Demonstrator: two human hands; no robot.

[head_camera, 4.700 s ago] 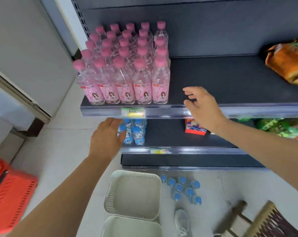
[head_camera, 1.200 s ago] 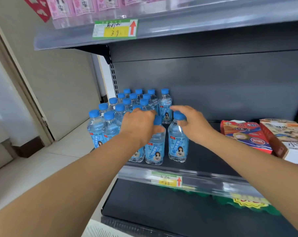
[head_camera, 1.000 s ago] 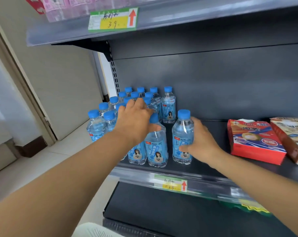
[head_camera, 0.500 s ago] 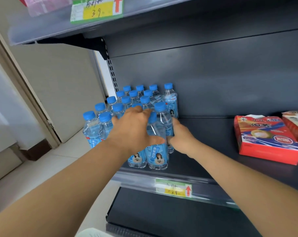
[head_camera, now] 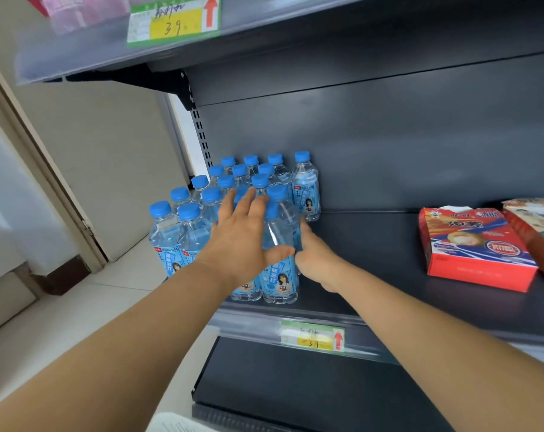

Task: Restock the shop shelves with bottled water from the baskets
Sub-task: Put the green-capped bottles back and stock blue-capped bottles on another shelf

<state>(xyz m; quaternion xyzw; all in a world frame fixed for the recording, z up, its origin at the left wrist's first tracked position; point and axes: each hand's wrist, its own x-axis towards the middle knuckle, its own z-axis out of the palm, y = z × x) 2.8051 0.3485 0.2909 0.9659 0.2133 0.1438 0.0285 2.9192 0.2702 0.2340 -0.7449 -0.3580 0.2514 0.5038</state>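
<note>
Water: a block of blue-capped water bottles [head_camera: 233, 194] stands upright in close rows at the left end of the middle shelf [head_camera: 373, 244], reaching from its front edge to the back panel.
Front-right bottle [head_camera: 280, 277]: it stands at the front edge, touching its neighbour on the left.
Left hand [head_camera: 242, 241]: released, fingers straight and spread over the caps of the front rows, thumb lying across the front-right bottle's clear body.
Right hand [head_camera: 316, 258]: set against the right side of the block, just behind the front-right bottle; its fingers are hidden by the bottles, so grasping or merely pressing cannot be told.
Neighbours: a red snack box [head_camera: 473, 247] lies flat well to the right on the same shelf, a second packet [head_camera: 542, 219] touching it at the frame edge.
Tags: a green-and-yellow price tag [head_camera: 313, 336] sits on the shelf's front rail; a matching upper price tag [head_camera: 174, 20] sits on the shelf above.
Below: a dark bottom shelf [head_camera: 295, 385].
</note>
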